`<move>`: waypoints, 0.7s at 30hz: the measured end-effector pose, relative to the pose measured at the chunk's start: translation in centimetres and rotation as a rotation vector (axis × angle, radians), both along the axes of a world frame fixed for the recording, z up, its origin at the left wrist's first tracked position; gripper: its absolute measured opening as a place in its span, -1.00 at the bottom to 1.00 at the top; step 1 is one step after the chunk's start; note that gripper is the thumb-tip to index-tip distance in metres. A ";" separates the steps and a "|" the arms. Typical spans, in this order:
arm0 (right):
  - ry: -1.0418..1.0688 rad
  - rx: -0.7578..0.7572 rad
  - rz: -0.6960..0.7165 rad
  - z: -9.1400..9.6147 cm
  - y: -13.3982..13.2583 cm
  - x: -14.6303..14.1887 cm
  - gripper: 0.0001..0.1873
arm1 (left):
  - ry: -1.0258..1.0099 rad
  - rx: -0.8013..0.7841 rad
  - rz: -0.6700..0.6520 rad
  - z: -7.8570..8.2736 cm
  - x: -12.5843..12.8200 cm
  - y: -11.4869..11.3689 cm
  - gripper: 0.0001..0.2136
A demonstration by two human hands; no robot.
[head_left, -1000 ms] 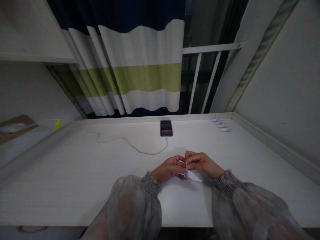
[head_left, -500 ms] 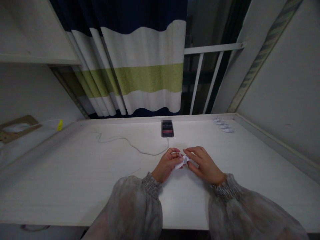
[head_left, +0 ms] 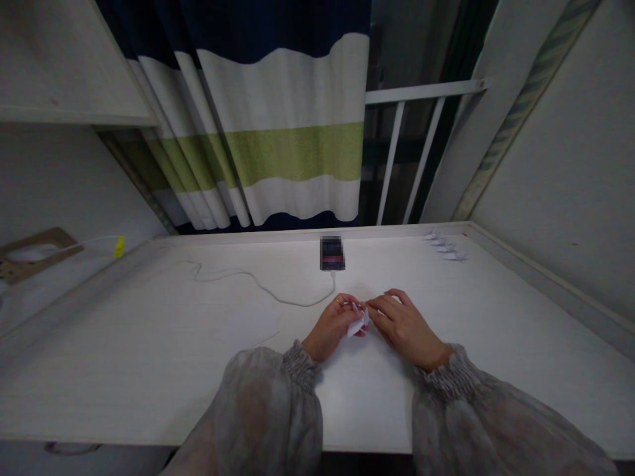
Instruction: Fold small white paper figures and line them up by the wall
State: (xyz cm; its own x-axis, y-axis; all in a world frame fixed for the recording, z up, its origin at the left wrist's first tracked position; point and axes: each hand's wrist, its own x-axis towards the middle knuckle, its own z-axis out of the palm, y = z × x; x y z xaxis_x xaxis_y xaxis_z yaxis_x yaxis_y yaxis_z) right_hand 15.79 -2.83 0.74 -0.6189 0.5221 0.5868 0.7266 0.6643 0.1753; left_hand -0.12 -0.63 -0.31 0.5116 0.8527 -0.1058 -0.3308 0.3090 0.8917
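Note:
A small folded piece of white paper sits between my two hands, just above the white desk. My left hand is closed around its left side, with a ring on one finger. My right hand pinches the paper's top from the right with its fingertips pressed together. Both wrists rest low over the desk, in grey gathered sleeves.
A dark phone lies beyond my hands with a white cable running left to a yellow plug. Several small folded paper pieces lie at the back right corner. A striped curtain and white railing stand behind.
The long paper point that stuck out to the right a second ago is folded in. Both hands moved slightly away from me, and my right fingers closed back onto the paper.

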 end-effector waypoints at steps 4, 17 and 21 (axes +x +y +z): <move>-0.071 0.057 -0.028 0.3 -0.2 -0.1 -0.81 | 0.037 0.031 -0.010 0.0 0.0 0.0 -0.70; -0.093 0.083 -0.088 0.3 -0.3 -0.3 -0.77 | -0.008 -0.013 -0.020 -0.2 0.2 0.2 -0.72; -0.031 0.027 -0.113 0.5 -0.4 -0.5 -0.80 | -0.021 -0.018 -0.021 -0.1 0.2 0.2 -0.71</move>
State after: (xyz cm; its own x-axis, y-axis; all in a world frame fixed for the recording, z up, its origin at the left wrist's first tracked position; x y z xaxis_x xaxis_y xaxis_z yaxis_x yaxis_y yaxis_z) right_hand 15.25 -3.26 1.23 -0.5750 0.5737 0.5833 0.7906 0.5732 0.2156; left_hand 0.12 -0.41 -0.44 0.5318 0.8397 -0.1098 -0.3422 0.3317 0.8792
